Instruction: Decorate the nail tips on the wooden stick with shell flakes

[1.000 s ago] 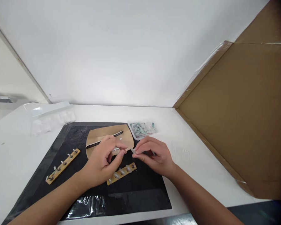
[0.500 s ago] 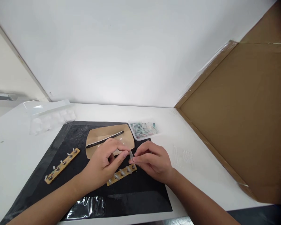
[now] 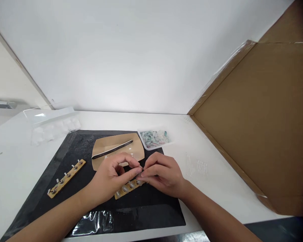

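Okay, right fingers narrow, seemingly pinching a small translucent piece; right hand and left hand meet at the fingertips, left grip can't tell. It's by the far end of a short yellow wood-like strip, several curved clear pieces already on; remainder hidden. Beyond, well-stocked white plastic tub.

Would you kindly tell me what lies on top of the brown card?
A dark strip lies slantwise across the brown card, with a few small white bits beside it. The left hand hides part of the card's near side, so anything there cannot be seen.
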{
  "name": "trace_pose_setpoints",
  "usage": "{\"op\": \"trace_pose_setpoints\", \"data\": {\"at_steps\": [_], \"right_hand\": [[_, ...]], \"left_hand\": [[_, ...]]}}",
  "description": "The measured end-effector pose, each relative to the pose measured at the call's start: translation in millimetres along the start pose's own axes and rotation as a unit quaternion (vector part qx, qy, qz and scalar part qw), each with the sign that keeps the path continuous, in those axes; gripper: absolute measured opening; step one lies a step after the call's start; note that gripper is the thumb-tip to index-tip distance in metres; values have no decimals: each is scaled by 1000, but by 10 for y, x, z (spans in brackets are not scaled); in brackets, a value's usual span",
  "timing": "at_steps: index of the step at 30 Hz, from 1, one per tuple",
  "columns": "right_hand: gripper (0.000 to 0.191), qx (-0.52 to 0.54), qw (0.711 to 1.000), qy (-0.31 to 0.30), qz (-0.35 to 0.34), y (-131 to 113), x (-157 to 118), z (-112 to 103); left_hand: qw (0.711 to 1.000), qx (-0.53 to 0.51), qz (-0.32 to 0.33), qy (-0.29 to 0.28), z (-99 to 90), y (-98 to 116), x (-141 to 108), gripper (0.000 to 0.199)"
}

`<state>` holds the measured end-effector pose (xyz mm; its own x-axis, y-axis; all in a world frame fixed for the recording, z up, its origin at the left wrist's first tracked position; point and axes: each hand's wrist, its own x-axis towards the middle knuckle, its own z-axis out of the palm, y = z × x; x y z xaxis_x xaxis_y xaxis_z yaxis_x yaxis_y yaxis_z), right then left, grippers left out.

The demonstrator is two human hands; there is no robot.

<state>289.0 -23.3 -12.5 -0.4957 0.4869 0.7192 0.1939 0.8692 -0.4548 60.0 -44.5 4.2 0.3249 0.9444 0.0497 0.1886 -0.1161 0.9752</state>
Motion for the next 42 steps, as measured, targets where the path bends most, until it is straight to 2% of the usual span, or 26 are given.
{"op": "trace_pose_setpoints", "data": {"at_steps": [11, 17, 24, 32, 42], "right_hand": [[35, 35, 996, -11, 86, -24, 38, -46], [29, 53, 994, -26, 89, -45, 40, -41], [36, 52, 994, -28, 94, -57, 47, -44], [33, 41, 992, -47, 106, -104, 47, -47], [36, 49, 996, -20, 77, -82, 31, -19]], "left_hand": [[999, -42, -24, 2, 13, -54, 18, 31], [998, -43, -39, 1, 5, -57, 17, 33], [998, -45, -39, -1, 8, -51, 22, 34], [998, -45, -50, -9, 7, -52, 15, 35], [997, -51, -47, -25, 20, -36, -14, 38]]}}
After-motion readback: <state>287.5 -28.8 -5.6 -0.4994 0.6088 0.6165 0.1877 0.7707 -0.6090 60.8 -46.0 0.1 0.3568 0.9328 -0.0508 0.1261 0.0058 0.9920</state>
